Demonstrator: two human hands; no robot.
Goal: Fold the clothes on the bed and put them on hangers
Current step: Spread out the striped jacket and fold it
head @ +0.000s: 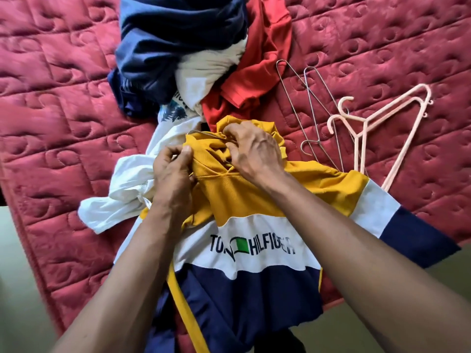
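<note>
- Gripping the bunched yellow collar of the striped shirt [254,200], our right hand [254,149] has its fingers curled tight into the cloth.
- Our left hand [173,169] pinches the collar's other side between thumb and bent fingers; a thin wire [197,132] shows at the collar just beyond it, and we cannot tell whether the fingers hold it too.
- The shirt, yellow over white over navy, lies across the near edge of the bed [63,98], with its navy hem hanging past that edge.
- A crumpled white garment [122,189] lies touching the shirt on the left, close to the near edge.
- Farther in, toward the far edge, we see a heap: a navy garment [178,47], a white printed top [204,72] and a red garment [265,59], the red one reaching the shirt's collar.
- Wire hangers [313,108] and pink hangers [369,128] lie flat just right of our right hand, the pink ones partly under the shirt's sleeve.
- Bare quilt spreads toward the left edge and beyond the hangers toward the right edge.
- Pale floor [15,276] shows past the near edge.
</note>
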